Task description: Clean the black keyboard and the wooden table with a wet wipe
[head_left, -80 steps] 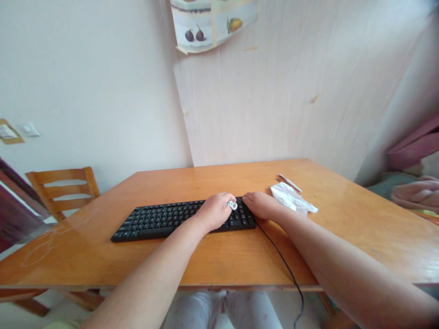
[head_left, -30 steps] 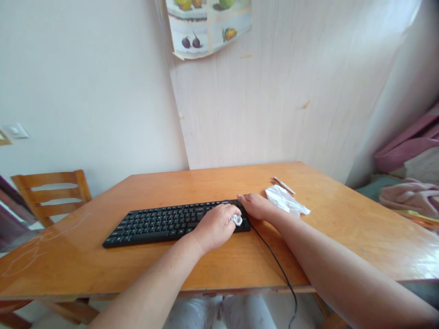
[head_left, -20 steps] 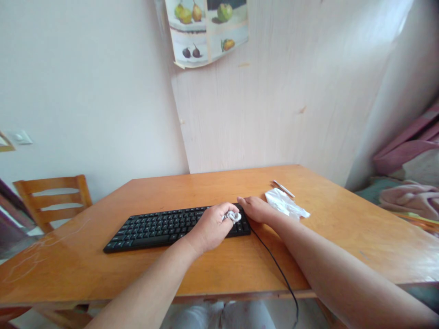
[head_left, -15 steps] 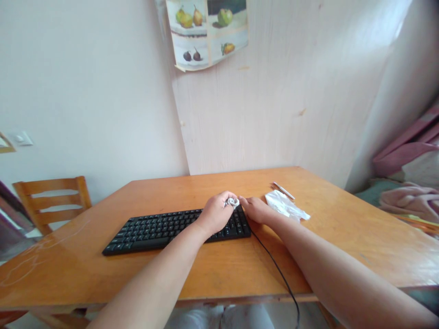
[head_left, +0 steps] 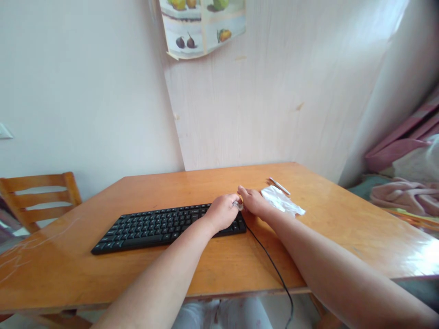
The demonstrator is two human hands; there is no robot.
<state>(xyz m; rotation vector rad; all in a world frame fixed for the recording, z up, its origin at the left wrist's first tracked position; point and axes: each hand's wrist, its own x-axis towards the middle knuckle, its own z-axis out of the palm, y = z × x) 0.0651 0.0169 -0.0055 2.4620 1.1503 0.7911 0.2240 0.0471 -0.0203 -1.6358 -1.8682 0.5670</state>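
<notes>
Left hand [head_left: 222,213] grips a white wad [head_left: 238,205] over the keyboard's right end [head_left: 239,225]; right hand [head_left: 253,202] rests just beside that keyboard [head_left: 147,230]; I cannot tell its grip.

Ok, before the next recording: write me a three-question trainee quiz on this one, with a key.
1. Which hand has the small white wad in its grip?
2. True or false: the black cable lies wholly on the table.
3. Which do the arms partly hide? A, the fruit pictures; B, the wall switch; C, the keyboard.

Key: 1, the left hand; 2, false, it hangs over the near edge; 3, C.
</notes>
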